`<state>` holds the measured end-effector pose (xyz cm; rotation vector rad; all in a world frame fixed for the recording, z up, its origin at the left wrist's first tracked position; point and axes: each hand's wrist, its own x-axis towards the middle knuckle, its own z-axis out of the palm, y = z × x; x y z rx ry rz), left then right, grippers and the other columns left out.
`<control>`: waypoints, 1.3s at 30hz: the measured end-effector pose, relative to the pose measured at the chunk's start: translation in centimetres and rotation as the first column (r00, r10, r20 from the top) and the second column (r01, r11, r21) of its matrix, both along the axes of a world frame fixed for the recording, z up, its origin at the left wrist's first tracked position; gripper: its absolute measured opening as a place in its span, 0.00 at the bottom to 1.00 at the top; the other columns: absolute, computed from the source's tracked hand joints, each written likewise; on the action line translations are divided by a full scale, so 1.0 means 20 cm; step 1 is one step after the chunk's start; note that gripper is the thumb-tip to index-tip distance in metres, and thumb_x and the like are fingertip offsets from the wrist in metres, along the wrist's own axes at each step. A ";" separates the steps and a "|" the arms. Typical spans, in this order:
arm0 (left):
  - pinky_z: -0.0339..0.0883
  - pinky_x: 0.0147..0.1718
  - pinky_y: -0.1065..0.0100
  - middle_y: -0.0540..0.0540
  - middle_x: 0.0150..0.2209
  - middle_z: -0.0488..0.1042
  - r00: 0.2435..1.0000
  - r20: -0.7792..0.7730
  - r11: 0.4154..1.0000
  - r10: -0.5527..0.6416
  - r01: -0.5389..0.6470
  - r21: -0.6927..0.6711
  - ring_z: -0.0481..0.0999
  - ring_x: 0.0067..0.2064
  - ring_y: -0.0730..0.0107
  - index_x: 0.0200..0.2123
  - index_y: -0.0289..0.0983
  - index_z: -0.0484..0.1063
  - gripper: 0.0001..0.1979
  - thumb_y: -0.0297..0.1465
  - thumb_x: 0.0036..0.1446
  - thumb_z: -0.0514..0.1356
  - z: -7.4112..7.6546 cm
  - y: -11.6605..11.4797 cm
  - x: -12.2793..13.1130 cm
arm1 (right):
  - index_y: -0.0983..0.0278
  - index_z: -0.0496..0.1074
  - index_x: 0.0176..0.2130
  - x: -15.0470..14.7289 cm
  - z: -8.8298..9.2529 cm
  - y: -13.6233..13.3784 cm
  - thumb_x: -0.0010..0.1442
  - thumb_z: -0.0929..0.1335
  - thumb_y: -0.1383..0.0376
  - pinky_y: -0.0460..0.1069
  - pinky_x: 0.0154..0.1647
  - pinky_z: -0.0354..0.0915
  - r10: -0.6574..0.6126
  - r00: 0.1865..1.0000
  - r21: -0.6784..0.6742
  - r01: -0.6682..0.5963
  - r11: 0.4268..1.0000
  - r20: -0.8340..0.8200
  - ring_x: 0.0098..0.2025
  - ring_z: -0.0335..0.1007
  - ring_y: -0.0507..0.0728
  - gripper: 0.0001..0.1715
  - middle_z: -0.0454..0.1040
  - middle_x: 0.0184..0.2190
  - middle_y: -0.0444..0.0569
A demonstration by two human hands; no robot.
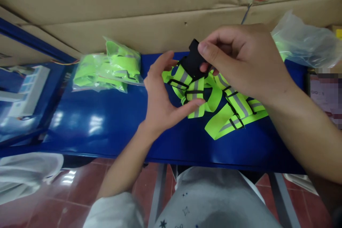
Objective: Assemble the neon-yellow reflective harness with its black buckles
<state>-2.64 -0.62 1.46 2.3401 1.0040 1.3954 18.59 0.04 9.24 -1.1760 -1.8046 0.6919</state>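
Note:
My right hand (235, 57) pinches a black plastic side-release buckle (192, 62) between thumb and fingers, holding it above the table. The buckle is joined to a neon yellow reflective strap harness (240, 108) with grey stripes and black slider buckles. Part of this harness hangs from the buckle; the rest lies loosely looped on the blue table (120, 121). To the left of the buckle, my left hand (162, 96) is open, thumb and fingers spread apart around the hanging straps. Whether its fingertips touch the strap behind them I cannot tell.
Clear plastic bags with folded neon yellow straps (114, 66) lie at the table's back left. Another crumpled clear bag (304, 42) sits at the back right. Cardboard (107, 25) lines the back, with a red wire across it. A white power strip (30, 91) is at far left.

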 end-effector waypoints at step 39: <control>0.76 0.58 0.47 0.42 0.62 0.75 0.794 0.350 0.863 0.497 -0.407 -0.301 0.77 0.61 0.51 0.66 0.53 0.60 0.40 0.46 0.56 0.74 -0.21 -0.59 -0.33 | 0.69 0.79 0.58 0.27 -0.29 0.36 0.64 0.65 0.71 0.60 0.44 0.65 -0.366 0.529 0.092 0.473 0.876 0.766 0.50 0.79 0.71 0.25 0.81 0.50 0.75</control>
